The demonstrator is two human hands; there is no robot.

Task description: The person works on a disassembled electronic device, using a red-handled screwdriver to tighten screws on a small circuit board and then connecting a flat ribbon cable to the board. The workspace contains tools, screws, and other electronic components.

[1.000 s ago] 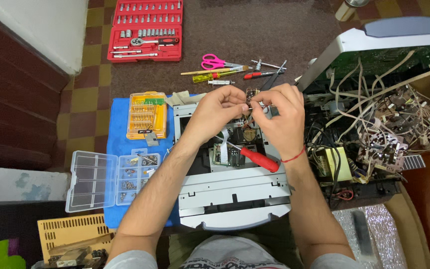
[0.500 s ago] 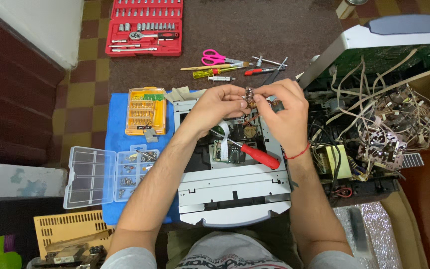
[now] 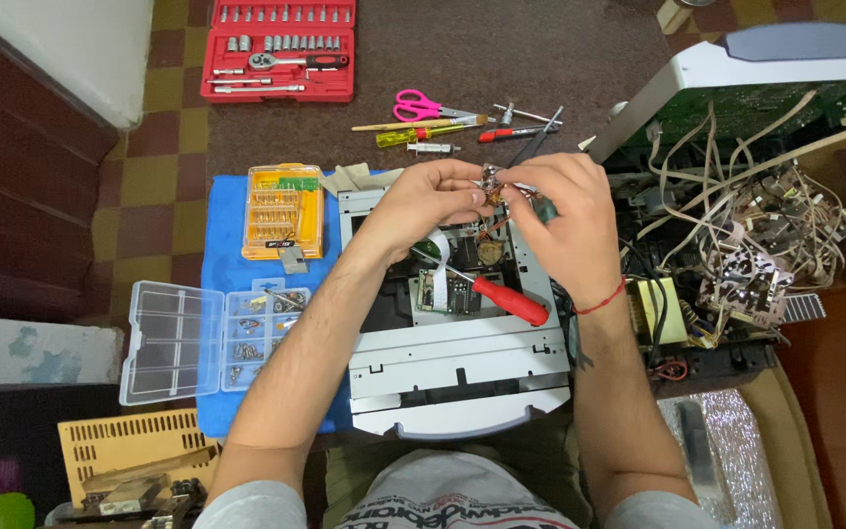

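While we've got both hands up over the opened grey drive chassis (image 3: 462,367), the left hand (image 3: 423,201) and right hand (image 3: 565,211) are pinched together on a small brownish metal part (image 3: 492,184), fingertips closed around it from either side. It sits in the air just above the far end of the chassis. A red-handled screwdriver (image 3: 501,297) lies loose across the chassis below our hands. Left of that, on the blue cloth (image 3: 222,264), we've got an orange bit set (image 3: 281,209) and a clear parts organizer (image 3: 203,338) with screws. Far side has pink scissors (image 3: 421,104) and a red socket set (image 3: 279,49). Right is a wiry gutted machine (image 3: 746,235).
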